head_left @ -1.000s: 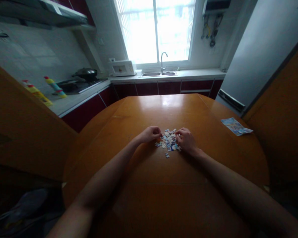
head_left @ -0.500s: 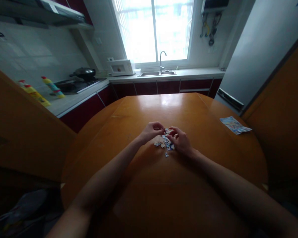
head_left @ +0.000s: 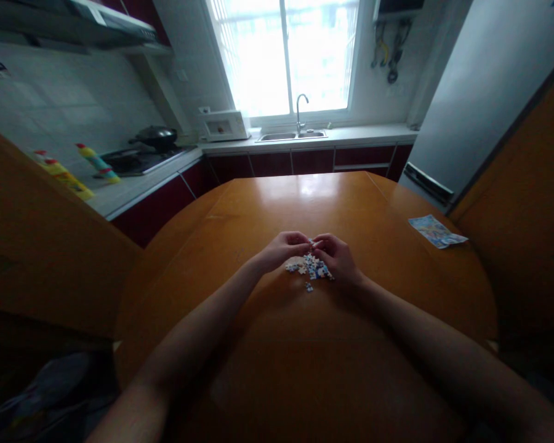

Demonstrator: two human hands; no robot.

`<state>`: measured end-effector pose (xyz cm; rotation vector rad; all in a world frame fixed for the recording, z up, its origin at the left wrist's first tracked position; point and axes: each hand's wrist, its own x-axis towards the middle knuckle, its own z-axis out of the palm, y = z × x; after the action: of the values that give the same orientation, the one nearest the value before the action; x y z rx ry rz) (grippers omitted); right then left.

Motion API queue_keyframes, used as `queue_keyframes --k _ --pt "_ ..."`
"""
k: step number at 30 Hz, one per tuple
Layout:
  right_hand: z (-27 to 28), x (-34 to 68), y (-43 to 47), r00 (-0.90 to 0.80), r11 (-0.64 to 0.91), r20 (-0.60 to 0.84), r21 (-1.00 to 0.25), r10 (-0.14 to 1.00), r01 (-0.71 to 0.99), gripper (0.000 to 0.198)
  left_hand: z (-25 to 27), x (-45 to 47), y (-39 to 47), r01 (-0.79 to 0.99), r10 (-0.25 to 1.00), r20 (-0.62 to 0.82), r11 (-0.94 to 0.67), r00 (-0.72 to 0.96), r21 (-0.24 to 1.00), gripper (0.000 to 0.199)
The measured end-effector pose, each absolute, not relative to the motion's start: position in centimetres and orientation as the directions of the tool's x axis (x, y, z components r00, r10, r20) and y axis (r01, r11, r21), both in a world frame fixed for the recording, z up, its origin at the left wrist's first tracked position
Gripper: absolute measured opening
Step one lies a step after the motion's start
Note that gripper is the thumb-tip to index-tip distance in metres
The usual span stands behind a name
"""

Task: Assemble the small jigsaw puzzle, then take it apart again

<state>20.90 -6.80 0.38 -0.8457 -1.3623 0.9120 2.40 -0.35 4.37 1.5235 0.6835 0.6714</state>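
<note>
A small heap of blue and white jigsaw puzzle pieces [head_left: 310,267] lies on the wooden table [head_left: 258,326]. One little cluster of pieces [head_left: 309,287] sits apart, just in front of the heap. Over the heap's far side, my left hand [head_left: 287,247] and my right hand [head_left: 336,253] meet at their fingertips. Both are closed in a pinch around a jigsaw puzzle piece [head_left: 311,243], which the fingers mostly cover. The far part of the heap is hidden behind the hands.
A creased, colourful printed sheet [head_left: 436,232] lies on the table's right side. Beyond the table run a counter with a sink [head_left: 292,136], a microwave [head_left: 224,126] and a stove with a pan [head_left: 157,136]. A fridge [head_left: 471,104] stands at the right.
My two hands have come together at the fingertips. The right hand has drawn back from the heap's right side, so more pieces show there.
</note>
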Motion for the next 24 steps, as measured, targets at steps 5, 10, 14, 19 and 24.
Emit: queue_keyframes --k 5,10,14,19,24 --pt "0.4 21.2 -6.7 -0.078 0.351 0.350 -0.936 0.933 -0.007 0.025 3.8 2.5 0.2 0.084 0.792 0.116 -0.206 0.600 0.975 0.033" --pt "-0.3 22.8 -5.8 0.041 0.332 0.380 -0.851 0.924 0.408 0.013 3.5 1.1 2.5 0.428 0.856 0.097 -0.348 0.507 0.834 0.019" --pt "-0.4 24.3 -5.6 0.044 0.298 0.387 -0.773 0.921 0.560 0.007 3.9 -1.0 4.0 0.565 0.872 0.038 -0.349 0.489 0.748 0.020" --pt "1.0 24.3 -7.3 -0.231 0.397 0.364 -0.492 0.902 0.775 0.041 4.1 -2.3 3.4 0.642 0.795 -0.131 -0.368 0.592 0.672 0.037" --pt "1.3 23.6 -8.3 -0.379 0.443 0.236 -0.365 0.895 0.819 0.052 3.4 -0.9 2.0 0.613 0.685 -0.205 -0.427 0.699 0.665 0.025"
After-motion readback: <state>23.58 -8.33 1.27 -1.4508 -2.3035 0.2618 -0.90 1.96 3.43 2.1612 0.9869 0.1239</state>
